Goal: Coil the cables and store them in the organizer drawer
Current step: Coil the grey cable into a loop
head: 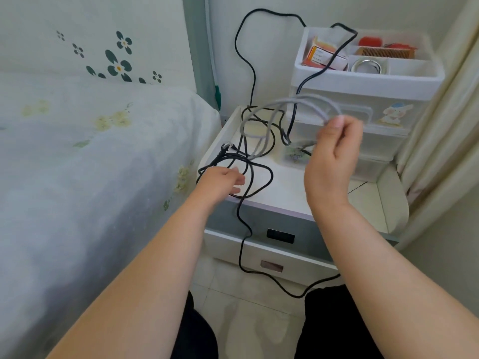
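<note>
My right hand (335, 151) is raised above the nightstand and pinches a grey cable (293, 102), which arcs in loops to the left and down to the tabletop. A long black cable (259, 177) lies tangled on the nightstand top (285, 187), runs up the wall, drapes over the white organizer (368, 81) and hangs down past the nightstand front to the floor. My left hand (223, 181) reaches over the black tangle at the near left corner with fingers relaxed, touching the loops. The organizer's clear drawers (357, 117) look closed.
A bed with a floral cover (90, 164) fills the left side. The organizer's top tray holds a box (324, 54), a comb (383, 51) and a tape roll (366, 66). A curtain (445, 125) hangs at the right. The nightstand drawer (272, 257) sits below.
</note>
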A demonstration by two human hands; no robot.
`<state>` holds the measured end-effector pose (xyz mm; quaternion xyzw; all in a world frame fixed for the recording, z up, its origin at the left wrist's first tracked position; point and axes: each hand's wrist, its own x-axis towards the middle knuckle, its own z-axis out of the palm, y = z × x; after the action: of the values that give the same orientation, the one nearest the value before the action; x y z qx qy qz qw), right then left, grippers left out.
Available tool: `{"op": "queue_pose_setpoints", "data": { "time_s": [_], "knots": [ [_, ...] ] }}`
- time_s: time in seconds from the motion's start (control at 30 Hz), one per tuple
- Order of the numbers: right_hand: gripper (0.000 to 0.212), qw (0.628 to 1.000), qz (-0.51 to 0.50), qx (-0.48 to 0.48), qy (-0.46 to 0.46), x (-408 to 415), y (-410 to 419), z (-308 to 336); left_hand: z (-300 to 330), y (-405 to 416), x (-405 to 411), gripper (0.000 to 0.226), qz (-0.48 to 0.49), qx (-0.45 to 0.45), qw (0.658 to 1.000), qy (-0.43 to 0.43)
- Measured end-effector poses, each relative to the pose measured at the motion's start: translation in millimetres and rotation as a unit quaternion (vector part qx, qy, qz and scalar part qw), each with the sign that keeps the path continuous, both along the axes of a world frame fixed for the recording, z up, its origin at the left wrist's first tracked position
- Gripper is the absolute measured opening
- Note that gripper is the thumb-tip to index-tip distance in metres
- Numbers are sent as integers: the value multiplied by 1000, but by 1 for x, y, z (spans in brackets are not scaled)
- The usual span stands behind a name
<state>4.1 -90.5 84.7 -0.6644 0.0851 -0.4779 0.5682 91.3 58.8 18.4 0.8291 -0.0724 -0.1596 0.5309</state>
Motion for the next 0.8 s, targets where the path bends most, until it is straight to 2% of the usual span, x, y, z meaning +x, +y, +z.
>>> {"op": "queue_pose_setpoints", "data": {
  "time_s": [0.1,0.17,0.27,0.33,0.37,0.47,0.53,0.63,0.7,0.8],
  "knots": [
    [17,990,7,101,-102,-5,-3,5,17,1,-16,38,22,-76,996,-29],
    [16,988,14,113,-107,-7,0,4,29,0,-26,50,66,-135,986,-72],
    [15,999,20,34,24,-10,16,-3,44,-5,-48,70,128,-196,957,-172],
    [17,986,71,-44,143,-10,29,-11,47,-9,-62,71,141,-195,945,-219],
    [17,971,112,-75,195,-11,35,-14,47,-12,-65,69,138,-198,947,-211],
    [19,926,205,-94,304,-16,44,-20,50,-13,-68,61,115,-218,967,-66],
    [18,909,188,-111,355,-19,42,-21,51,-7,-70,51,38,-237,970,40],
    [18,886,163,-158,405,-22,40,-23,49,-2,-78,25,-68,-316,933,160],
    [19,878,156,-166,421,-24,39,-22,45,0,-79,27,-93,-320,922,198],
    [38,876,120,-171,434,-23,35,-22,40,3,-80,42,-102,-291,915,261]
  ]
}}
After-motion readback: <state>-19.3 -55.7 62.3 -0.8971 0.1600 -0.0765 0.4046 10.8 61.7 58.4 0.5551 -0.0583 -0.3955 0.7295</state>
